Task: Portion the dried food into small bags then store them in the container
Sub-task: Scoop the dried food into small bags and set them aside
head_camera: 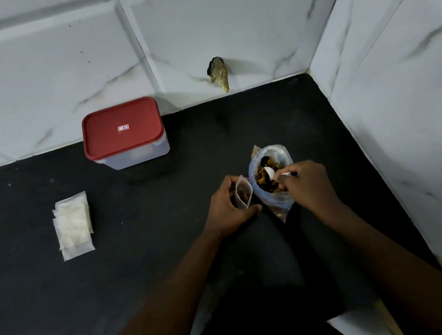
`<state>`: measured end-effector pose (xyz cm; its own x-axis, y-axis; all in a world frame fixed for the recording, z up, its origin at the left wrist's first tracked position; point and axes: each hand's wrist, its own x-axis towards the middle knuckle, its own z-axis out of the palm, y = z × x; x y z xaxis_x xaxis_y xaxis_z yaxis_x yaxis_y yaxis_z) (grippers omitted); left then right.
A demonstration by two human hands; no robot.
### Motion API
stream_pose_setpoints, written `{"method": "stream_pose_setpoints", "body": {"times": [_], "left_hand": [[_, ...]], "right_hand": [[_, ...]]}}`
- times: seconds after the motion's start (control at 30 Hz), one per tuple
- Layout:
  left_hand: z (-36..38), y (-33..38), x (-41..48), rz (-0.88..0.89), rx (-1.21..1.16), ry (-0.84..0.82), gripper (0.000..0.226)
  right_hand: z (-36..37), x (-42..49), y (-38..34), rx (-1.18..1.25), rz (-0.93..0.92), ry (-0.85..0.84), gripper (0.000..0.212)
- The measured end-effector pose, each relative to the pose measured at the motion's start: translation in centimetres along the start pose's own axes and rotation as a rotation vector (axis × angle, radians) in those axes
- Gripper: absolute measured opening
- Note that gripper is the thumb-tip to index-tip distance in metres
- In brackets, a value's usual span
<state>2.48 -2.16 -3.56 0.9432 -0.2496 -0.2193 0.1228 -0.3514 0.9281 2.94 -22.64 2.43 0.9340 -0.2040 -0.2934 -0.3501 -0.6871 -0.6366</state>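
Left hand (227,203) holds small bag (244,196) upright, right hand (308,182) holds spoon (270,173)

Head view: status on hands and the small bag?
Left hand grips small bag, some food inside. Right hand holds white spoon in big food bag. Container lidded, back left.

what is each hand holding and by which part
The left hand grips the small clear plastic bag around its side. The right hand pinches the white plastic spoon by its handle.

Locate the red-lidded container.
Head view: the container stands back left on the black counter by the tiled wall, beyond the stack of small bags.
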Motion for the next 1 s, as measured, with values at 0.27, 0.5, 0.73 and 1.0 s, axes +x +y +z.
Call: {"method": "stream_pose_setpoints", "body": {"times": [0.27,0.5,0.73,1.0], "left_hand": [[0.0,-0.1,-0.1,-0.003,-0.004,-0.016,0.059],[-0.2,0.2,-0.3,-0.004,0.011,-0.028,0.059],[-0.3,0.5,-0.5,-0.008,0.012,-0.025,0.059],[-0.3,0.5,-0.6,0.021,0.031,-0.014,0.058]], "right_hand": [[0.2,0.1,-0.1,0.207,0.159,-0.059,0.014],[-0.6,0.4,0.1,0.385,0.355,-0.113,0.018],[-2.1,0.6,0.9,0.492,0.432,-0.192,0.016],[-1.7,0.4,1.5,0.616,0.475,-0.208,0.016]]}}
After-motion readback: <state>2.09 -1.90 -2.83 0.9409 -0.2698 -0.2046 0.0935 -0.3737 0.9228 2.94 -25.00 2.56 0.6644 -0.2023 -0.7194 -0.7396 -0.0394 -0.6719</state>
